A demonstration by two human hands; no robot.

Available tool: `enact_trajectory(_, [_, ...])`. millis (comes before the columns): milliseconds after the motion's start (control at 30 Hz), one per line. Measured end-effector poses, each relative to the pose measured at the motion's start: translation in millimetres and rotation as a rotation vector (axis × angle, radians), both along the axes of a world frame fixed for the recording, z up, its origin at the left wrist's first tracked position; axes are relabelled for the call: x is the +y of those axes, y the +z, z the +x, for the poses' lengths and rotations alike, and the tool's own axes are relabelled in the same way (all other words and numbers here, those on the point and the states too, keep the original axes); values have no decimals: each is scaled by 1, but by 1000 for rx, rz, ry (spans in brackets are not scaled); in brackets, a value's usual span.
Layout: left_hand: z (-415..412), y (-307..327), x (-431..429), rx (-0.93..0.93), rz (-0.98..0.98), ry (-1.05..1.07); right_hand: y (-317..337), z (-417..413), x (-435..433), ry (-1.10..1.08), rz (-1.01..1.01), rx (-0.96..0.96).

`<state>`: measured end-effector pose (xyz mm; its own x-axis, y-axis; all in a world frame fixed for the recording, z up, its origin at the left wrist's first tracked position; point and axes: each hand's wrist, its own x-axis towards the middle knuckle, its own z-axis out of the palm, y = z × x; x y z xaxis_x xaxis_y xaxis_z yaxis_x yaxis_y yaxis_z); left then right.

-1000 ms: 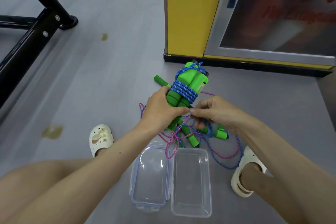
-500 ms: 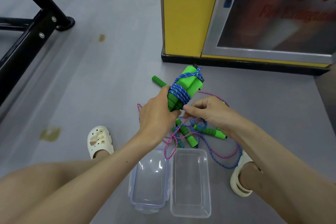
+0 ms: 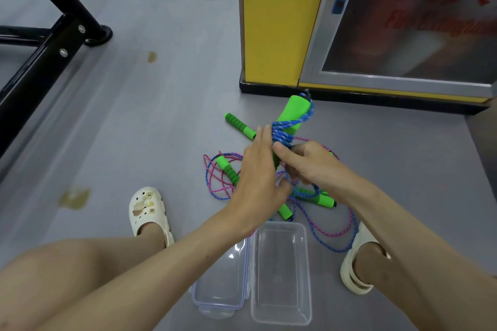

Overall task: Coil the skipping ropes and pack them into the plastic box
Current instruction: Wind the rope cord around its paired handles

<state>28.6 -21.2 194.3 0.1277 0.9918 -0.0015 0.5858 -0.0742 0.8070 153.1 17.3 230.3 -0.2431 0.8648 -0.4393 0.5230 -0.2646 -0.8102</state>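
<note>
A coiled skipping rope [image 3: 294,115], two green handles bound with blue cord, is held above the floor. My right hand [image 3: 312,166] grips its lower end, fingers curled round the handles and cord. My left hand [image 3: 258,177] lies against the bundle's left side with straight fingers. Below the hands, loose pink and blue ropes [image 3: 215,183] lie tangled on the floor with green handles [image 3: 239,122] among them. The clear plastic box [image 3: 306,277] stands open near my feet, and its lid [image 3: 242,301] lies flat on its left.
A yellow cabinet [image 3: 277,21] with a glass-fronted door stands behind the ropes. Black gym-equipment bars [image 3: 40,62] cross the upper left. My white clogs [image 3: 148,209] flank the box, one on each side. Grey floor stretches to the left.
My left hand has let go of the bundle, and its fingers are now straight beside it. My right hand has moved up from the cord and taken hold of the bundle's lower end.
</note>
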Motion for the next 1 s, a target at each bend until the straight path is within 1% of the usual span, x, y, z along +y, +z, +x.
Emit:
enact_trajectory(67, [2,-3,-2,-24,-45,-47,-1,0,0,-39,5,11])
enact_trajectory(200, [2,2,1,-183,-111,-45,-5,3,1,-147,-17,145])
enact_trajectory(267, [-1,11,7,-262,-140,2,-6,5,1,-154,-48,181])
enact_trajectory(367, [-12,29,21,-454,-224,149,-4,9,2,-129,-94,220])
enact_trajectory(433, [-22,35,28,-583,-350,257,-1,10,1,-103,-137,302])
enact_trajectory(467, [-27,35,29,-659,-453,275,0,10,1,-90,-152,353])
enact_trajectory(500, [-29,36,29,-736,-572,255,1,10,0,-81,-162,395])
enact_trajectory(567, [-32,37,25,-811,-767,92,2,11,-1,-65,-167,430])
enact_trajectory(633, [-33,38,18,-807,-842,-48,3,12,-1,-38,-159,408])
enact_trajectory(667, [-33,38,17,-801,-847,-66,3,12,-1,-28,-154,381])
enact_trajectory(733, [-33,34,17,-782,-843,-9,3,14,-1,-12,-146,281])
enact_trajectory(800, [-34,30,19,-716,-803,71,1,16,-1,-1,-146,177])
enact_trajectory(867, [-34,27,21,-654,-752,123,-2,18,-1,-16,-153,146])
enact_trajectory(900, [-33,27,21,-654,-737,137,-3,19,0,-19,-154,141])
enact_trajectory(1000, [-31,28,22,-640,-683,170,-4,23,1,57,-124,46])
